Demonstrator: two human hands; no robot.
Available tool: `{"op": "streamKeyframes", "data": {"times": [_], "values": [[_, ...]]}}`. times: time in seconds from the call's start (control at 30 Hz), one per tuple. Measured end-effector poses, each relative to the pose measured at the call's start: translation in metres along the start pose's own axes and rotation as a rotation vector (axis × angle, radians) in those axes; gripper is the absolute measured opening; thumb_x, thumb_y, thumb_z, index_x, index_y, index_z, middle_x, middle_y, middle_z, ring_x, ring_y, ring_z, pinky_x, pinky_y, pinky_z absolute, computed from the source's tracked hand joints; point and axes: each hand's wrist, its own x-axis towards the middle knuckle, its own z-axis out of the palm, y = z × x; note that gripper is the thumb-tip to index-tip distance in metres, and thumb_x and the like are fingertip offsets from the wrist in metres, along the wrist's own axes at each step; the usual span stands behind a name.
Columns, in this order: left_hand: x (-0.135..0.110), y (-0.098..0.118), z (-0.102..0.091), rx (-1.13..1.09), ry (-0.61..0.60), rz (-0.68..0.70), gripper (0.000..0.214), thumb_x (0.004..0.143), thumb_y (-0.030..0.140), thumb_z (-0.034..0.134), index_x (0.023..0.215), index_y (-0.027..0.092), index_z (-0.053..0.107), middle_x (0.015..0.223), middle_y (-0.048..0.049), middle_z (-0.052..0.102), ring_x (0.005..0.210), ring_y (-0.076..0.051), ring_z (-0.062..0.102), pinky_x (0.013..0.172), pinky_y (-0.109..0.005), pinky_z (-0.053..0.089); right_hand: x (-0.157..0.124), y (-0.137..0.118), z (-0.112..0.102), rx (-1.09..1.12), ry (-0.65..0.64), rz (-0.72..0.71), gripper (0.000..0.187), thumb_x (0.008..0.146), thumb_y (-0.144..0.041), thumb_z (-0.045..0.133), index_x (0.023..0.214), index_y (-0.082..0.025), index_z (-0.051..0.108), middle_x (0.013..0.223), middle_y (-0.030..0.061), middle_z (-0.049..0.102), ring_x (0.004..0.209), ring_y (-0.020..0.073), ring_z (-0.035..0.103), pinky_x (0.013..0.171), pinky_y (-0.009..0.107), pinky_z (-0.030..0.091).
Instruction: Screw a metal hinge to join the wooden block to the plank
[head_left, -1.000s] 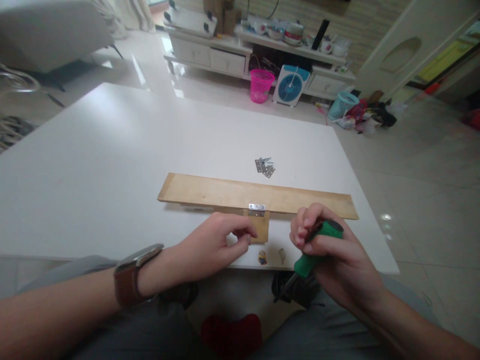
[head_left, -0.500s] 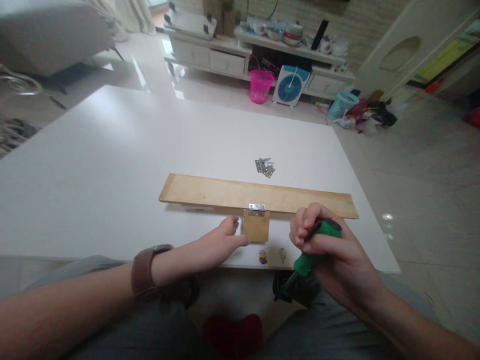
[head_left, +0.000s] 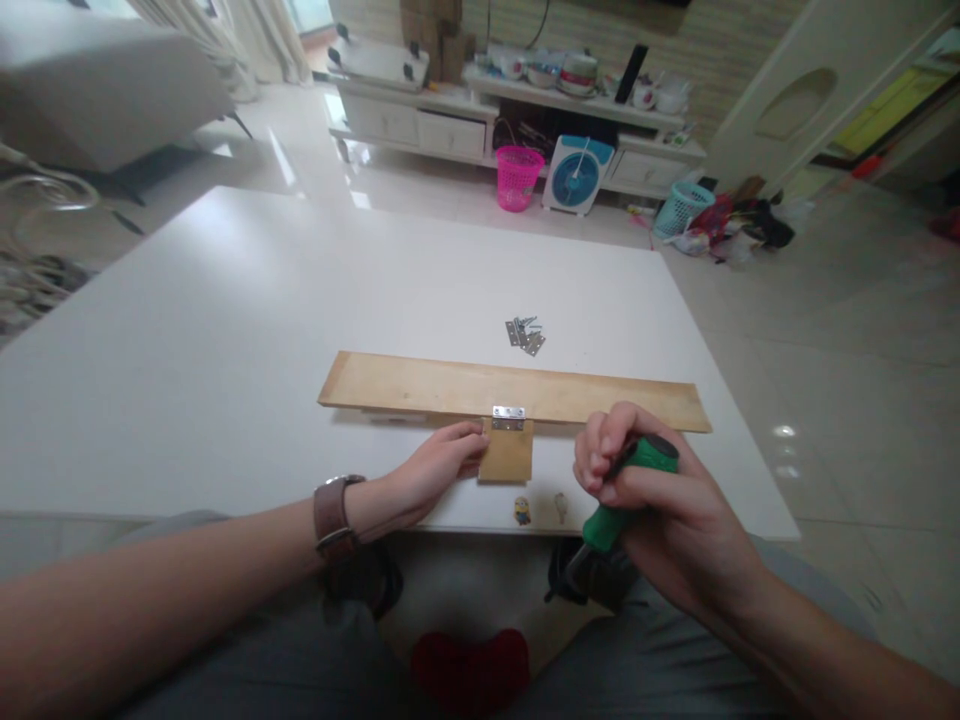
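Note:
A long wooden board [head_left: 420, 382] lies across the white table [head_left: 225, 300]. A silver hinge [head_left: 508, 418] joins its near edge to a small square wooden board [head_left: 506, 455]. My left hand [head_left: 431, 470], with a brown-strapped watch on its wrist, grips the small board's left edge, fingertips on it near the hinge. My right hand [head_left: 660, 495] is wrapped round a green-handled screwdriver [head_left: 606, 525], its dark shaft pointing down and left past the table's near edge. The screwdriver is apart from the boards.
Several loose hinges [head_left: 525, 337] and screws lie beyond the long board. A small yellow-and-blue figure [head_left: 522, 510] and a key-like metal piece [head_left: 560, 507] sit by the near edge. Across the floor are a pink basket [head_left: 517, 180], a fan [head_left: 576, 178] and a low cabinet [head_left: 375, 118].
My left hand has shifted up and its fingers have closed on the small board's left edge. My right hand still holds the screwdriver in nearly the same place. The view has tilted slightly.

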Motion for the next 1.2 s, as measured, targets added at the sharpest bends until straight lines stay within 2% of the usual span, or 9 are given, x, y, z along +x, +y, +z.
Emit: {"op": "streamKeyframes", "data": {"times": [0.27, 0.47, 0.7, 0.9, 1.2], "values": [[0.016, -0.009, -0.005, -0.053, -0.07, -0.001, 0.029, 0.089, 0.035, 0.074, 0.105, 0.012, 0.074, 0.115, -0.015, 0.076, 0.105, -0.024, 0.07, 0.099, -0.037, 0.051, -0.011, -0.005, -0.006, -0.007, -0.002, -0.004, 0.021, 0.054, -0.005, 0.066, 0.067, -0.022, 0.064, 0.068, -0.0031, 0.057, 0.064, 0.0109, 0.053, 0.057, 0.024, 0.039], [0.024, -0.015, -0.007, -0.066, -0.054, 0.001, 0.03, 0.09, 0.036, 0.075, 0.105, 0.01, 0.076, 0.114, -0.0155, 0.077, 0.102, -0.023, 0.07, 0.094, -0.035, 0.053, -0.017, -0.008, -0.014, 0.001, 0.001, -0.011, 0.02, 0.056, -0.005, 0.068, 0.067, -0.021, 0.063, 0.068, -0.0031, 0.055, 0.064, 0.0103, 0.051, 0.056, 0.023, 0.038], [0.018, -0.015, -0.002, -0.08, -0.016, -0.025, 0.031, 0.091, 0.039, 0.075, 0.105, 0.011, 0.075, 0.116, -0.016, 0.076, 0.103, -0.024, 0.07, 0.091, -0.033, 0.053, -0.028, -0.014, -0.021, 0.005, -0.003, -0.04, 0.02, 0.058, -0.006, 0.069, 0.069, -0.021, 0.064, 0.069, -0.0028, 0.055, 0.064, 0.0103, 0.051, 0.055, 0.022, 0.04], [0.015, -0.009, 0.0, -0.054, -0.004, -0.028, 0.032, 0.092, 0.039, 0.074, 0.106, 0.01, 0.074, 0.114, -0.0159, 0.077, 0.096, -0.022, 0.07, 0.083, -0.031, 0.053, -0.034, -0.019, -0.023, 0.018, -0.025, -0.055, 0.02, 0.06, -0.004, 0.068, 0.069, -0.021, 0.063, 0.069, -0.0029, 0.055, 0.064, 0.0104, 0.051, 0.056, 0.022, 0.041], [0.014, -0.005, 0.0, -0.062, -0.031, -0.034, 0.033, 0.088, 0.043, 0.077, 0.099, 0.012, 0.076, 0.109, -0.015, 0.077, 0.094, -0.023, 0.07, 0.089, -0.035, 0.052, -0.019, -0.011, -0.025, 0.011, 0.024, -0.039, 0.02, 0.057, -0.005, 0.069, 0.067, -0.021, 0.063, 0.068, -0.0024, 0.053, 0.064, 0.0106, 0.048, 0.055, 0.023, 0.036]]}}
